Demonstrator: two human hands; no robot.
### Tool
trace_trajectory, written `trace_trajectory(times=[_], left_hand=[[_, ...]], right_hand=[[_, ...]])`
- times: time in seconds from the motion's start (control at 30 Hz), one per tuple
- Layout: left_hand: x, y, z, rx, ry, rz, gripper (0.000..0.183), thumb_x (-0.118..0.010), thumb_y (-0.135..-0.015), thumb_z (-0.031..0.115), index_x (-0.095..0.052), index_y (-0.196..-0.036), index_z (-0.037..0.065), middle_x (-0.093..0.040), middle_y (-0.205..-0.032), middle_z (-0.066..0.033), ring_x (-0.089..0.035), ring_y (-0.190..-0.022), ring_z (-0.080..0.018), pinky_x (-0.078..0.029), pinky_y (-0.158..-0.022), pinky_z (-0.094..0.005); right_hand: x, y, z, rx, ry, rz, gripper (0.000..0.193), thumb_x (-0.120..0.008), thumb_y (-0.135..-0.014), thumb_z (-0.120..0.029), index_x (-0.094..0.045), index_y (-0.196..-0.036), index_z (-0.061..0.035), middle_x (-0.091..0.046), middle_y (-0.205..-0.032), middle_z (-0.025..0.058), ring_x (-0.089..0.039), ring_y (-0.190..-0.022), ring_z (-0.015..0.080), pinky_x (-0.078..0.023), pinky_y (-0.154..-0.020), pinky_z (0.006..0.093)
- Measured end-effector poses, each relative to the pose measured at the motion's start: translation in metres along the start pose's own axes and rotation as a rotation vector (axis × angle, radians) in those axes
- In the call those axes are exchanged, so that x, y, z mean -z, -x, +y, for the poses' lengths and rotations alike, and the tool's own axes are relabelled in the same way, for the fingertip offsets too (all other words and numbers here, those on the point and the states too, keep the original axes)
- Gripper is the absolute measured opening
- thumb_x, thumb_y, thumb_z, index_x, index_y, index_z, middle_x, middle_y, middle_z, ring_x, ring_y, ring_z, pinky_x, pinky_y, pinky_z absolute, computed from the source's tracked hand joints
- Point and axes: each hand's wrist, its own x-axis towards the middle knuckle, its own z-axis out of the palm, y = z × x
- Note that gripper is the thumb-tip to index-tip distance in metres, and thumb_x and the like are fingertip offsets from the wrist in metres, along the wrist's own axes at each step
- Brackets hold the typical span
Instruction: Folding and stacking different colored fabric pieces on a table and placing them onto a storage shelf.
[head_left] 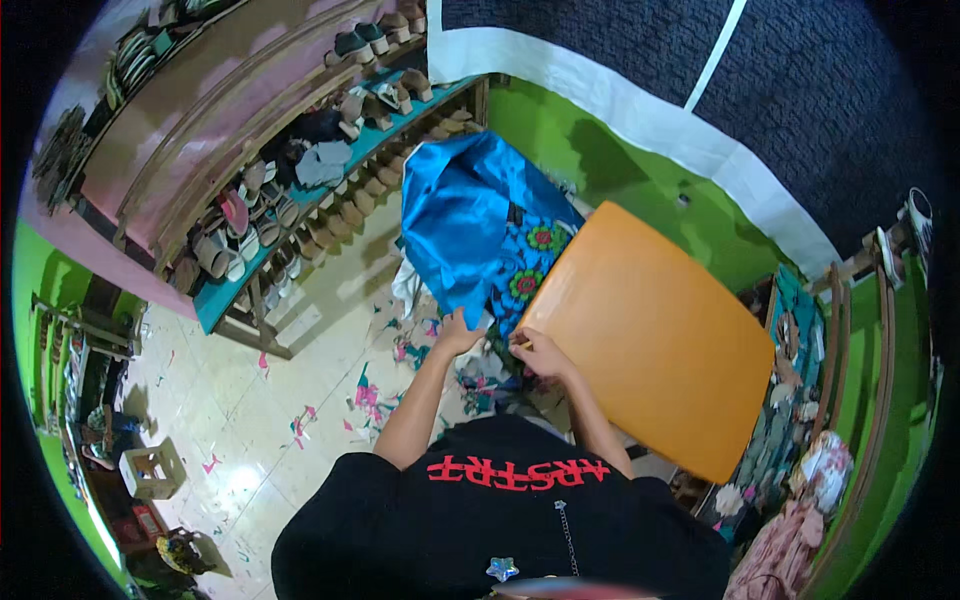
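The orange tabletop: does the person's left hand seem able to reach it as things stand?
Probably yes: the left hand at the blue cloth is close to the orange tabletop, though the right hand at its nearest corner may be in the way.

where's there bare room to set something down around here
The orange tabletop looks bare, bordered at its upper left by blue fabric, with the right hand at its left corner. Floor patches between the shoe rack and scraps look free. The rack's shelves are crowded.
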Motion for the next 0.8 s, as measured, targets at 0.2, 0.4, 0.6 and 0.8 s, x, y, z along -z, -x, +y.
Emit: trace_trajectory(times=[0.2,0.4,0.6,0.8], left_hand=[[-0.009,-0.077,0.055,0.435,0.054,0.340,0.109,-0.076,-0.054,0.037,-0.003,-0.133,0.021,-0.008,-0.132,-0.0282,-0.028,-0.115,-0.0439,-0.031,-0.092,-0.0473],[-0.003,-0.120,0.003,0.379,0.056,0.530,0.042,-0.053,-0.076,0.014,-0.045,-0.118,0.017,-0.056,-0.099,-0.0172,-0.054,-0.091,-0.0327,-0.042,-0.078,-0.0389],[0.089,-0.133,-0.004,0.126,0.327,1.011,0.026,-0.047,-0.079,0.009,-0.052,-0.103,0.004,-0.057,-0.093,-0.0189,-0.054,-0.088,-0.0330,-0.041,-0.076,-0.0378],[0.207,-0.117,0.067,-0.137,0.711,1.117,0.025,-0.041,-0.079,0.007,-0.051,-0.100,-0.003,-0.055,-0.088,-0.0126,-0.051,-0.081,-0.0206,-0.039,-0.076,-0.0298]], right_hand=[[0.066,-0.039,0.022,-0.083,-0.037,0.066,0.030,-0.055,-0.080,-0.018,-0.051,-0.103,0.0004,-0.058,-0.090,0.0103,-0.056,-0.077,0.0179,-0.046,-0.068,0.0292],[0.106,-0.076,0.038,-0.067,-0.020,0.100,0.025,-0.055,-0.080,-0.017,-0.053,-0.100,-0.0009,-0.058,-0.089,0.0090,-0.056,-0.073,0.0166,-0.046,-0.065,0.0291],[0.100,-0.117,0.054,-0.052,-0.136,0.057,0.023,-0.055,-0.080,-0.016,-0.053,-0.098,-0.0015,-0.057,-0.085,0.0066,-0.054,-0.069,0.0136,-0.045,-0.062,0.0267],[0.088,-0.159,0.062,-0.053,-0.071,0.064,0.042,-0.059,-0.077,-0.019,-0.042,-0.110,0.0000,-0.054,-0.087,0.0096,-0.053,-0.076,0.0154,-0.044,-0.068,0.0281]])
